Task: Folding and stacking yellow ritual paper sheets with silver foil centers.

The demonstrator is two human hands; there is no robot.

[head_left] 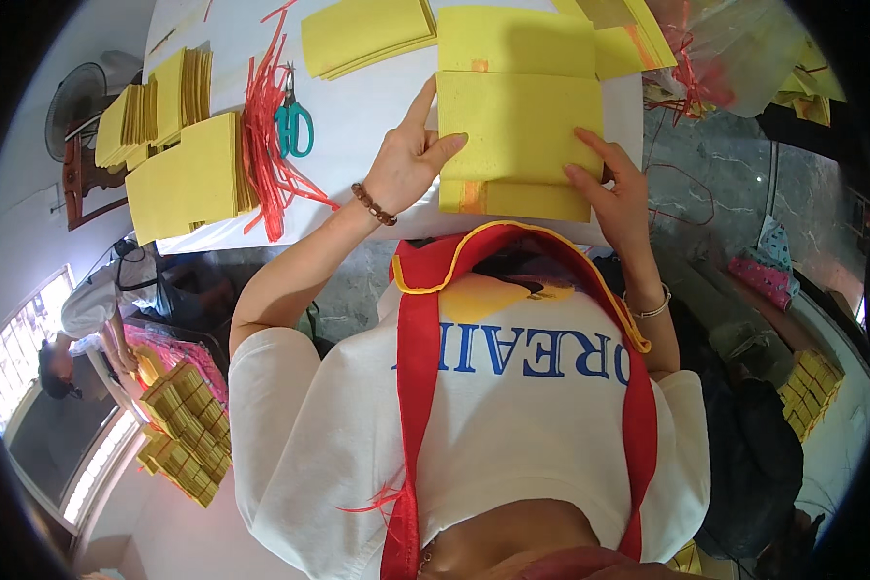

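A stack of yellow paper (519, 126) with small orange patches lies at the table's front edge, before my chest. My left hand (411, 155) holds its left side: the thumb rests on top, the index finger stretches along the edge, and the other fingers are curled. At the right side my right hand (609, 184) grips the paper, thumb and index finger on top and the rest partly hidden. Left of my left hand lie teal-handled scissors (295, 126), beside a bundle of red plastic strips (269, 155).
Folded yellow paper stacks (184, 179) stand at the table's left, and another yellow stack (367, 37) lies at the back. A clear plastic bag (735, 43) is at the back right. Behind on the left, a person (97, 300) is beside bundled yellow stacks (188, 416). A fan (75, 101) stands far left.
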